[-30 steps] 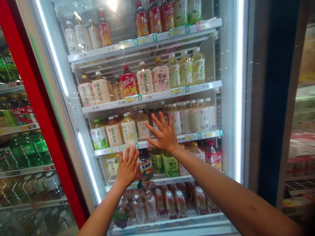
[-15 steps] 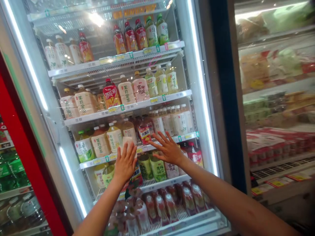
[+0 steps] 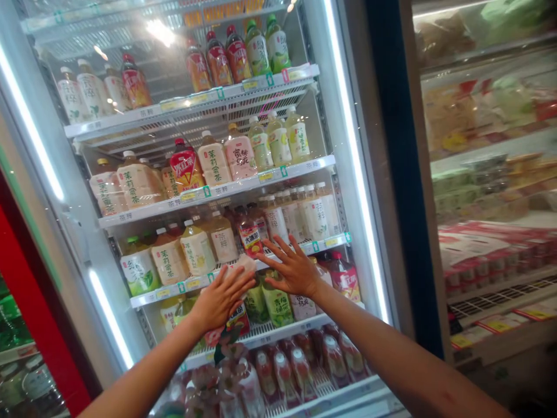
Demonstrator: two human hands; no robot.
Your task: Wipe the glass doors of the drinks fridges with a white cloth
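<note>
A glass cooler door stands in front of me with drink bottles behind it. My left hand lies flat against the glass with its fingers together and pointing up to the right. A crumpled whitish cloth shows past its fingertips, pressed to the pane; most of it is hidden under the hand. To the right, my right hand rests on the glass with fingers spread and holds nothing. A red-labelled tea bottle shows behind the glass between the hands.
Shelves of bottled tea fill the cooler, lit by a light strip on each side. A red frame borders another cooler at left. Beyond a dark post at right, an open display holds packed cups.
My left hand has turned, its fingers now slanting to the right, and the cloth has slid right and slightly down on the glass. My right hand stays nearly in place. The view has shifted slightly.
</note>
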